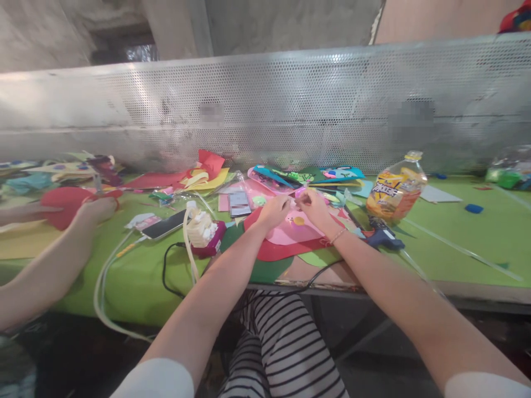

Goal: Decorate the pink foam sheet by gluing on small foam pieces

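Observation:
My left hand and my right hand meet over a pink foam cutout that lies on a red foam sheet. Both hands have their fingers pinched together around a small pale piece between them; it is too small to name. A thin bracelet circles my right wrist. A blue glue gun lies just right of my right forearm.
A green-covered table carries scattered coloured foam shapes, a phone, a snack bag and a black cable. Another person's arm reaches in from the left, hand on a red foam piece. A perforated metal panel backs the table.

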A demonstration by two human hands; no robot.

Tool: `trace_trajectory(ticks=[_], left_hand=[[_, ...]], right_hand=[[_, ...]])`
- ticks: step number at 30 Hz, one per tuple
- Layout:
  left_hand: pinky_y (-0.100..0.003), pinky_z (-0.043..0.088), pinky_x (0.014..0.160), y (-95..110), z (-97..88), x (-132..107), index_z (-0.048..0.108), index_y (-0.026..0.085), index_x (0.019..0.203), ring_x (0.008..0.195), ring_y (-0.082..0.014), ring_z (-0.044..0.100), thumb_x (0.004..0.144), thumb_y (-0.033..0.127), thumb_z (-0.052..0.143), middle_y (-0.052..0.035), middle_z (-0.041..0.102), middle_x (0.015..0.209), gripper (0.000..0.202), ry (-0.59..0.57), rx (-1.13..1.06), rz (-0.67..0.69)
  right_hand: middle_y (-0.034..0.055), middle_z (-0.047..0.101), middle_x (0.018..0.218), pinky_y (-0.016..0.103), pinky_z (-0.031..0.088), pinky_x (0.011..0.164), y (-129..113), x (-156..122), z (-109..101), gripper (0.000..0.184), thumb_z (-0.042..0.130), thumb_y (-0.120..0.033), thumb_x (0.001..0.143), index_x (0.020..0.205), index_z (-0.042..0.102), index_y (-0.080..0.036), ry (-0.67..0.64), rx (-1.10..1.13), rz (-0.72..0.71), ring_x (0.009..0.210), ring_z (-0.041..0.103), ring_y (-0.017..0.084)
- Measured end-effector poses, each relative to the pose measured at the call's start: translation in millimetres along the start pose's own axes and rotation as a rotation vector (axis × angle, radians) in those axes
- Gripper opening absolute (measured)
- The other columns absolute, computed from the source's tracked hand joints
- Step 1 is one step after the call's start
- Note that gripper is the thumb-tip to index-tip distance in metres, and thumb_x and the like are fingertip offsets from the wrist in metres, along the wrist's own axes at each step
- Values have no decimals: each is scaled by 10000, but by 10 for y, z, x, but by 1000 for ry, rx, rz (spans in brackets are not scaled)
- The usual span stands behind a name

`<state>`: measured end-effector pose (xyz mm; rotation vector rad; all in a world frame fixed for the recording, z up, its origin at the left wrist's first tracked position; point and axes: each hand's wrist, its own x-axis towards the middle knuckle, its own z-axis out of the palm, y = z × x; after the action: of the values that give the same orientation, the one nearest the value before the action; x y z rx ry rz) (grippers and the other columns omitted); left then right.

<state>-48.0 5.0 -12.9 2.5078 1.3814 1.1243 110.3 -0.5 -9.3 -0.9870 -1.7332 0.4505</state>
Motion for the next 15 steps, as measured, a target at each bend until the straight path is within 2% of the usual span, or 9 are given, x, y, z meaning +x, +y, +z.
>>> trace_trajectory(ticks=[3,6,8,12,15], left_hand=[[-269,320,586,33,11,-5,530,181,695,633,-154,482,852,208,349,-37,557,701,241,2,40,-10],[-281,370,643,38,33,7,568,176,776,685,-166,505,873,224,340,-51,563,745,253,12,80,-15],[-301,407,739,23,31,13,592,167,846,793,-179,523,890,229,325,-71,566,831,278,37,99,25],[-415,356,983,-45,-15,9,631,176,944,1113,-238,437,885,279,395,-110,488,1134,265,141,120,91],[-418,331,1042,-101,-25,21,630,174,959,1201,-232,403,884,267,407,-114,452,1228,253,106,-39,124]], right_hand=[[53,592,775,317,476,722,9,0,-22,70,509,-241,771,730,528,-187,66,-130,-118,736,561,171],[99,630,937,339,467,832,23,-9,-26,153,459,-187,804,799,611,-173,-10,-218,-219,918,570,201],[105,643,1020,363,444,901,34,-20,-8,229,430,-155,823,862,654,-174,-80,-268,-276,994,567,210],[126,666,1008,375,461,862,85,-32,55,273,422,-161,854,949,677,-158,-92,-271,-386,927,603,221],[121,689,929,354,474,796,142,-19,74,249,454,-212,860,944,681,-151,-82,-234,-380,838,614,217]])
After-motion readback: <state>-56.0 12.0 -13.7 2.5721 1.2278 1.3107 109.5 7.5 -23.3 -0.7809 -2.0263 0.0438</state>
